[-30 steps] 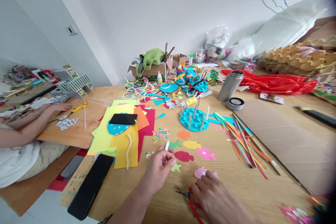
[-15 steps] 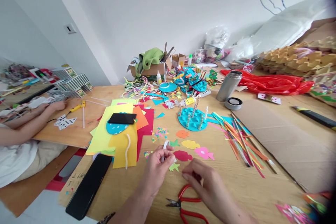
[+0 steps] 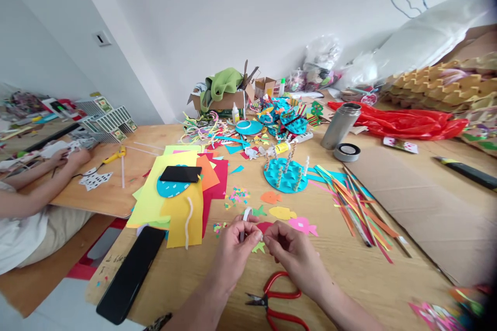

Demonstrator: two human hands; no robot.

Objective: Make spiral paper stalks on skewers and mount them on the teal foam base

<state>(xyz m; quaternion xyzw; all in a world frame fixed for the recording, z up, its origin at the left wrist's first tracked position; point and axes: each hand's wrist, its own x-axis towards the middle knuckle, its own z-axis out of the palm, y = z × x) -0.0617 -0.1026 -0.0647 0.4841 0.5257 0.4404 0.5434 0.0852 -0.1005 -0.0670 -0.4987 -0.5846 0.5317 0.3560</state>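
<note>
My left hand (image 3: pixel 240 240) is closed on a thin white strip (image 3: pixel 247 213), whose loop sticks up above the fingers. Close beside it, my right hand (image 3: pixel 285 243) is pinched, its fingertips almost touching those of the left; what lies between them is too small to name. Beneath and beyond the hands lie paper cutouts: a green star (image 3: pixel 259 246), a partly hidden red fish (image 3: pixel 265 227), a yellow fish (image 3: pixel 282 212), a pink fish (image 3: pixel 303 225) and an orange fish (image 3: pixel 271 197). Red-handled scissors (image 3: pixel 267 301) lie open on the table near my wrists.
A blue disc with twisted posts (image 3: pixel 285 176) stands beyond the fish. Colored paper (image 3: pixel 155 201) and a black phone (image 3: pixel 131 274) are at left, paper strips (image 3: pixel 361 207), cardboard (image 3: pixel 419 207) and a metal bottle (image 3: pixel 341 125) at right. Another person's hands (image 3: pixel 73 155) work far left.
My right hand has moved up and left to meet my left hand, now covering part of the red fish. The other person's hands have shifted slightly left.
</note>
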